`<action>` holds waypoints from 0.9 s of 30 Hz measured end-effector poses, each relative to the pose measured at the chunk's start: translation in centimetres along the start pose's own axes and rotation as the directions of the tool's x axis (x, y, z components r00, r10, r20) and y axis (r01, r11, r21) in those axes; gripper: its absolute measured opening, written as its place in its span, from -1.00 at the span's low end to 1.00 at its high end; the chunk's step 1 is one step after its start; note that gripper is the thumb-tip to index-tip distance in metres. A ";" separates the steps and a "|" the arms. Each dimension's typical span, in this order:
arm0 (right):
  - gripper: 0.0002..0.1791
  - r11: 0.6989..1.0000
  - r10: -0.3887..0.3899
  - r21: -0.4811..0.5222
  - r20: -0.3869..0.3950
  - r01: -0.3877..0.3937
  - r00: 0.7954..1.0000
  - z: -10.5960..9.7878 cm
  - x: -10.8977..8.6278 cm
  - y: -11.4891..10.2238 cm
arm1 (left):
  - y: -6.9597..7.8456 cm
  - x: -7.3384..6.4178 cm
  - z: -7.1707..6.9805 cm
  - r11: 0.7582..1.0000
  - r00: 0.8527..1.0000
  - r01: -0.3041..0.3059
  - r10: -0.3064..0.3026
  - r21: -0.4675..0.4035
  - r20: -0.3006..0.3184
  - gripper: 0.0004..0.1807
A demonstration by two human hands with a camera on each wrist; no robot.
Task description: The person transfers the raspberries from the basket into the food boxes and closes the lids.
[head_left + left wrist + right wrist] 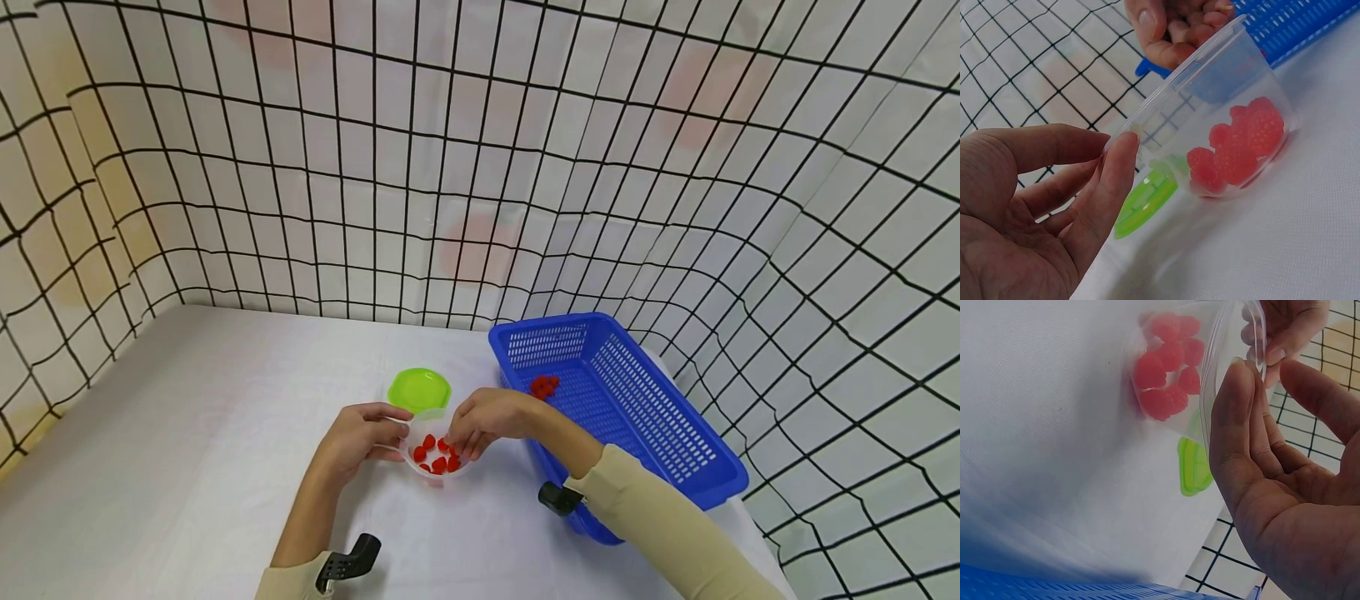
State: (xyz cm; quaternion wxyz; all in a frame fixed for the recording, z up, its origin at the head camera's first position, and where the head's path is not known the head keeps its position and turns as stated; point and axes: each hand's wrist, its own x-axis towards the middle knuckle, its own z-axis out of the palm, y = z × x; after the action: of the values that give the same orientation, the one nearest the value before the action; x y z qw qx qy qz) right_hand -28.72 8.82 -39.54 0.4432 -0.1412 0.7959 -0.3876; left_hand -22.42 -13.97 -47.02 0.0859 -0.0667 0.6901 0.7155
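A clear plastic tub [1250, 81] with several red raspberries [1235, 153] stands on the white cloth. At its left side my left hand [360, 440] pinches the rim between thumb and fingers. My right hand [491, 417] is over the tub's right side, its fingers reaching down at the rim. In the right wrist view its thumb stands apart from the fingers, and no berry shows between them. Just behind the tub lies a green lid [418, 390].
To the right stands a blue perforated basket [652, 408], with more red raspberries [543, 387] at its left side, under the right forearm. A black wire grid [450, 175] with white sheeting encloses the back and sides of the table [187, 433].
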 end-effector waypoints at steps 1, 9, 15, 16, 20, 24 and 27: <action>-0.63 1.000 0.001 0.000 0.000 -0.001 1.000 0.0 0.0 0.0 | 0.0 0.0 0.0 1.000 1.000 -0.001 0.001 0.001 0.001 -0.71; -0.61 1.000 -0.018 0.012 0.001 0.018 1.000 -0.4 -0.9 -0.8 | 0.1 -0.1 0.0 1.000 1.000 0.000 0.000 0.000 -0.001 -0.71; -0.69 0.999 -0.054 -0.001 -0.065 0.055 0.996 -1.5 -1.9 -1.7 | 0.0 -0.1 0.0 1.000 1.000 0.001 -0.001 -0.007 0.004 -0.71; -0.71 0.998 -0.062 0.000 -0.080 0.062 0.995 -1.7 -2.1 -1.8 | 0.0 0.0 0.0 1.000 1.000 0.000 0.000 -0.009 0.006 -0.71; -0.74 0.995 -0.095 0.016 -0.137 0.098 0.986 -2.6 -2.8 -2.0 | 0.0 -0.1 0.0 1.000 1.000 -0.002 0.002 -0.016 0.006 -0.72; -0.74 0.992 -0.112 0.034 -0.205 0.122 0.972 -3.4 -3.6 -2.0 | 0.1 -0.1 0.0 1.000 1.000 -0.002 0.002 -0.013 0.001 -0.72; -0.72 0.988 -0.122 0.061 -0.254 0.142 0.960 -4.2 -4.1 -1.8 | 0.1 -0.1 0.0 1.000 1.000 -0.002 0.002 -0.009 0.001 -0.72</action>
State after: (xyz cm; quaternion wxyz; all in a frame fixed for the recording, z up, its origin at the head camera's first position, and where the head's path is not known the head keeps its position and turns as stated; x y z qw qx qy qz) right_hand -30.01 11.96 -34.47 0.3182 -0.1265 0.8181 -0.4620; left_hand -22.33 -13.94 -46.87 0.0852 -0.0663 0.6870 0.7186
